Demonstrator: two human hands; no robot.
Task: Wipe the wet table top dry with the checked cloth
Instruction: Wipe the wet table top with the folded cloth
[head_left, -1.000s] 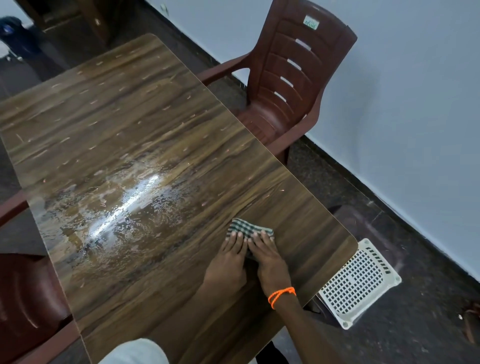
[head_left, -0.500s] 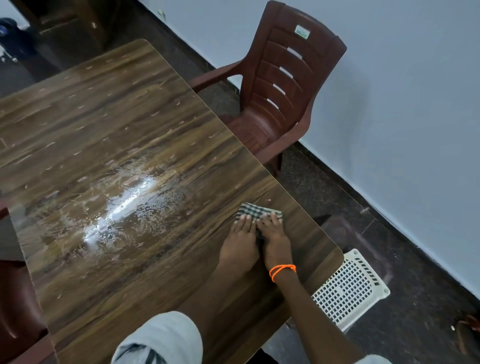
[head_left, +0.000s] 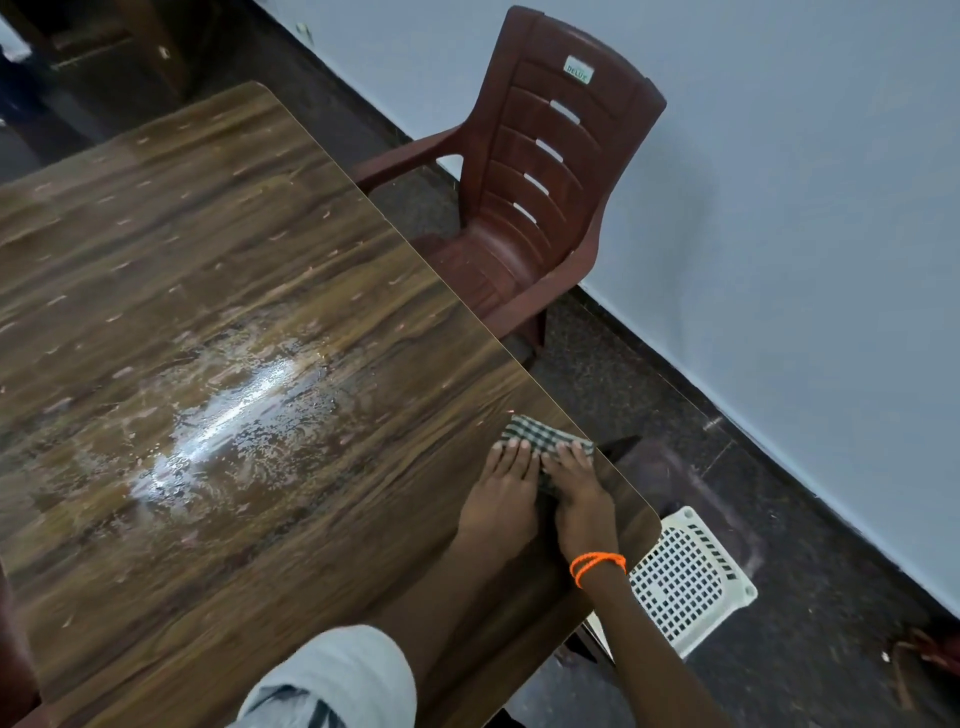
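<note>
Dark stone floor, pale wall, and a wood-grain table top with a wet patch shining near its middle

Head view: the checked cloth, folded small, lies at the table's right edge near the rounded front corner, well apart from the wet patch; the left hand and right hand press on it side by side, fingers straight and close together, covering its near half, so its full shape cannot be made out. An orange band circles the right wrist. A brown plastic chair stands beside the table, its legs mostly hidden; a white lattice basket on the floor is partly hidden by the table corner; a grey sleeve is cut off by the bottom edge
</note>
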